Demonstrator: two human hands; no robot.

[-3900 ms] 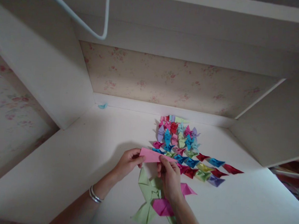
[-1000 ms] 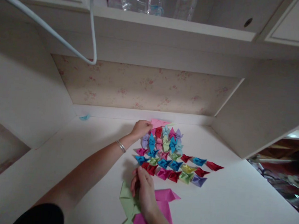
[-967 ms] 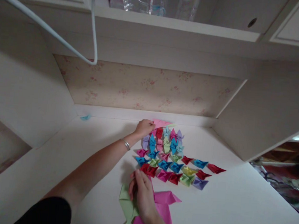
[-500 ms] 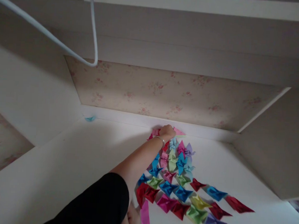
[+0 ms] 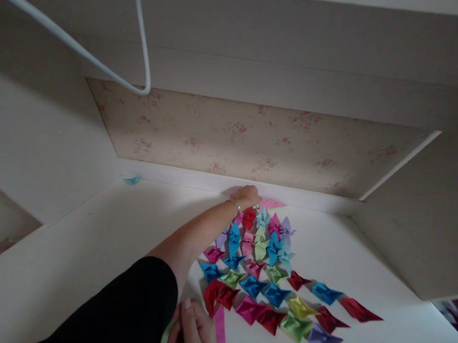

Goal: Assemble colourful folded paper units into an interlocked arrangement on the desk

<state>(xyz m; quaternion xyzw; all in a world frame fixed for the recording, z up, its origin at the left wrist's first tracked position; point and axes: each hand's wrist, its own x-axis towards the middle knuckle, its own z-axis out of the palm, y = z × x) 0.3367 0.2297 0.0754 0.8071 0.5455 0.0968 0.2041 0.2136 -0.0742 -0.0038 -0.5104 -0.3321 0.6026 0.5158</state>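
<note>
Reaching to twelve o'clock, left hand (image 5: 247,195) has brought the pointed pink folded paper (image 5: 272,204) there, seemingly nearly placed; right hand (image 5: 197,326) curls near six; I cannot tell either grasp.

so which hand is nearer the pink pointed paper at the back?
Left. The left hand is just left of the pink pointed paper, contact unclear. The right hand is far in front of it, beside the magenta paper.
</note>
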